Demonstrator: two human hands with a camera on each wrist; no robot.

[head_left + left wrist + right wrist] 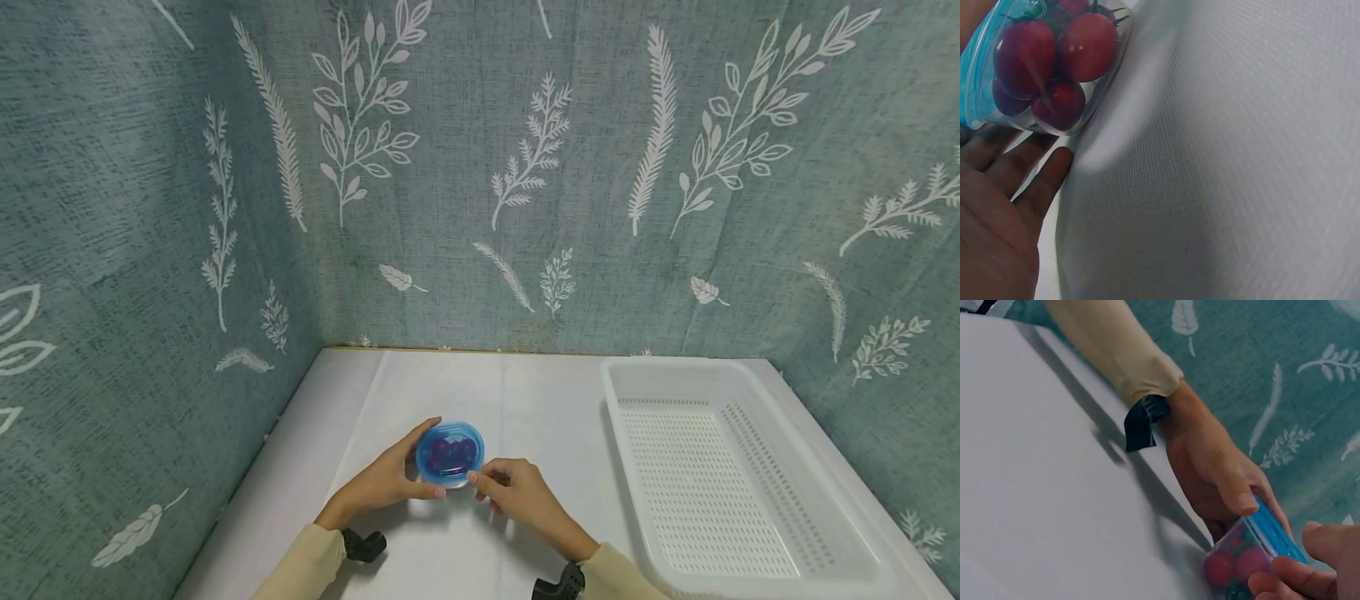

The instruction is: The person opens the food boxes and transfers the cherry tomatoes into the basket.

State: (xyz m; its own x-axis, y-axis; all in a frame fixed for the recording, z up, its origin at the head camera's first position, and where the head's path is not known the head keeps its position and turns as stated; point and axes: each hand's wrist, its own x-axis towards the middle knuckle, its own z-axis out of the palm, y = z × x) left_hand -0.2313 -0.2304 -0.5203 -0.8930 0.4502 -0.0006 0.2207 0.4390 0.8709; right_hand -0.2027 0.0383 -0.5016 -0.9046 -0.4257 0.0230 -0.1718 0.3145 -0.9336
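A clear plastic container (1219, 555) with a blue lid (452, 430) holds several red cherry tomatoes (1026, 57), some with green stems. My left hand (384, 480) grips it from the left side, thumb on the near edge and fingers round the far edge. In the left wrist view, the fingers (1035, 164) spread under the container's side. My right hand (522, 493) is at the near right corner, pinching the lid's edge between thumb and curled fingers. The lid sits on the container and faces up toward the head camera.
A large white perforated plastic basket (626, 467) stands on the right of the white-covered table (555, 400). Green-blue leaf-patterned cloth (465, 167) walls the table at the back and both sides. Dark bands (365, 546) are strapped on both wrists.
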